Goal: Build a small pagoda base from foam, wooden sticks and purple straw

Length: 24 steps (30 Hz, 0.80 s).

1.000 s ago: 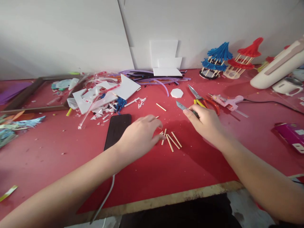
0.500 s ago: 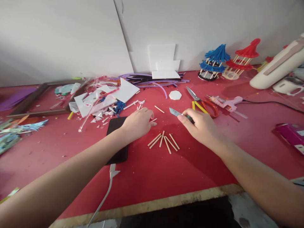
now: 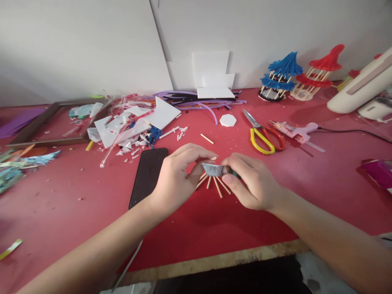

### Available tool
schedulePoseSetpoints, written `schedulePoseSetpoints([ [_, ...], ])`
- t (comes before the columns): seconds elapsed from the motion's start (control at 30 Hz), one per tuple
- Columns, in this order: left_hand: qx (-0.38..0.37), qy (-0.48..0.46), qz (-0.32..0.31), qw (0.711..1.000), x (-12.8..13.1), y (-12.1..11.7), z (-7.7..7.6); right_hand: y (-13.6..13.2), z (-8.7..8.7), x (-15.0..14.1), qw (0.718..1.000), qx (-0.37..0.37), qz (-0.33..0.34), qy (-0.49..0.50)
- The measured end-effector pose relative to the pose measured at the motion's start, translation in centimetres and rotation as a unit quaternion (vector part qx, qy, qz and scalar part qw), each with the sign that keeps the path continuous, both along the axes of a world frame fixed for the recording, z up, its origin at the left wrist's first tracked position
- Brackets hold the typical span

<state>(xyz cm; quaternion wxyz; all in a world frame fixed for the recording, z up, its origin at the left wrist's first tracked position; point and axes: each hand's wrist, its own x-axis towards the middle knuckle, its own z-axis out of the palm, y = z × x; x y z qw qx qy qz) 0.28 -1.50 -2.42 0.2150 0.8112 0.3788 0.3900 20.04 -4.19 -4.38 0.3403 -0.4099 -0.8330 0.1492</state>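
My right hand (image 3: 249,179) is closed around the handle of a craft knife, its broad grey blade (image 3: 212,170) pointing left. Facing it, my left hand (image 3: 177,171) pinches a short wooden stick (image 3: 214,158), of which only a pale end shows by the fingertips. The blade lies close to the left thumb and fingers; whether it touches the stick I cannot tell. Below the blade, several cut wooden sticks (image 3: 217,188) fan out on the red table, partly covered by the hands. One more loose stick (image 3: 207,139) lies beyond them.
Yellow-and-red scissors (image 3: 262,141), a pink glue gun (image 3: 298,130) and a white octagonal piece (image 3: 228,120) lie farther back. A black phone (image 3: 148,175) is beside my left wrist. Foam scraps (image 3: 131,126) pile up at the left; blue (image 3: 278,79) and red (image 3: 318,73) pavilion models stand at the back right.
My left hand has picked up a stick from the table and come nearer to me. My right hand has brought the knife left and down, so both hands now meet above the fanned sticks.
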Motion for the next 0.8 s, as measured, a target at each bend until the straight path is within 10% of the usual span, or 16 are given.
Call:
schedulePoseSetpoints([
  [0.8, -0.063, -0.01, -0.07, 0.995, -0.2, -1.2, 0.6, -0.3, 0.0, 0.3, 0.998, 0.036, 0.044, 0.02],
])
